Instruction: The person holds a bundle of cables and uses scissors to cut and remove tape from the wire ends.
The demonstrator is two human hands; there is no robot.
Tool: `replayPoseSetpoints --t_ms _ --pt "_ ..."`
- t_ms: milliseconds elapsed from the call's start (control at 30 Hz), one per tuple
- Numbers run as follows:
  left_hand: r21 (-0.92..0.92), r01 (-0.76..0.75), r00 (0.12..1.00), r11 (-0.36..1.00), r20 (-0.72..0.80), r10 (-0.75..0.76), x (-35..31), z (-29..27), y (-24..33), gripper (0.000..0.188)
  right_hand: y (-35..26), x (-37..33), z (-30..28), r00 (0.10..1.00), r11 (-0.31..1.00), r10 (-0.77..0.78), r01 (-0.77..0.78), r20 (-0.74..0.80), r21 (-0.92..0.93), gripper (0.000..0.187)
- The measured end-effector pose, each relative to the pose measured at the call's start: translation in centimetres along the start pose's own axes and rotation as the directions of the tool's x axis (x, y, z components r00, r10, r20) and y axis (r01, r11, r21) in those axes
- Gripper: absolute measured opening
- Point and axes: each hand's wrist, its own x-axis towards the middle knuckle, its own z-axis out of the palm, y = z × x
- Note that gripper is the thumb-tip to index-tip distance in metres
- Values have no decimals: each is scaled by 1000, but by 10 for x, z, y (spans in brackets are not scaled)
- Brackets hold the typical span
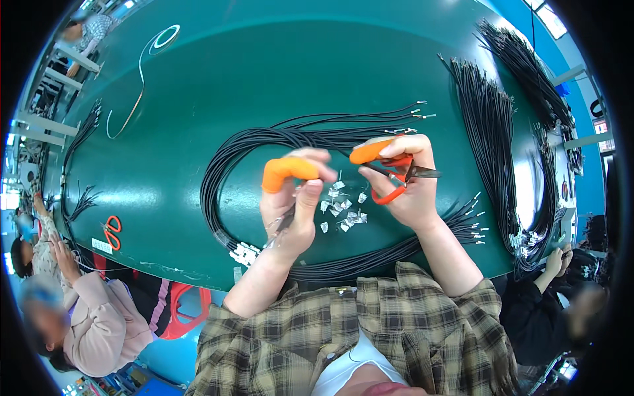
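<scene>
My left hand (290, 201), an orange finger cot (288, 173) on its index finger, is bent above the cables. Its fingertips are smeared by motion; a dark strand shows against the palm, but whether it is gripped is unclear. My right hand (413, 181), also with an orange finger cot (370, 152), holds red-handled scissors (389, 194), blades pointing right. Thumb and index finger of that hand close around a thin black cable. Under both hands lies a looped bundle of black cables (214, 175), with white connectors (244, 253) at its lower left.
Small clear and white scraps (343, 214) lie between my arms on the green table (277, 72). More black cable bundles (485, 132) are at the right. Orange-handled scissors (113, 232) and a thin white wire (140, 72) are at the left. Co-workers sit on both sides.
</scene>
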Motion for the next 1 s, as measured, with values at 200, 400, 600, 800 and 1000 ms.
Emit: replayPoseSetpoints --t_ms 200,400,600,800,1000 --pt "-15 81 992 997 96 -79 -7 -2 -5 22 -10 -7 1 988 984 155 -157 26 82 33" --pt "163 88 988 983 114 -107 -7 3 2 16 -6 -7 15 995 991 88 -91 40 98 31" --pt "-12 134 986 991 106 -132 -9 8 5 10 -16 -2 -7 975 981 177 -186 131 55 28" --pt "186 32 961 982 263 -81 -7 4 5 10 -43 18 -24 951 976 -197 214 238 -45 31" --pt "257 20 965 966 248 -86 -2 9 12 12 -49 17 -35 942 981 -155 182 298 -66 34"
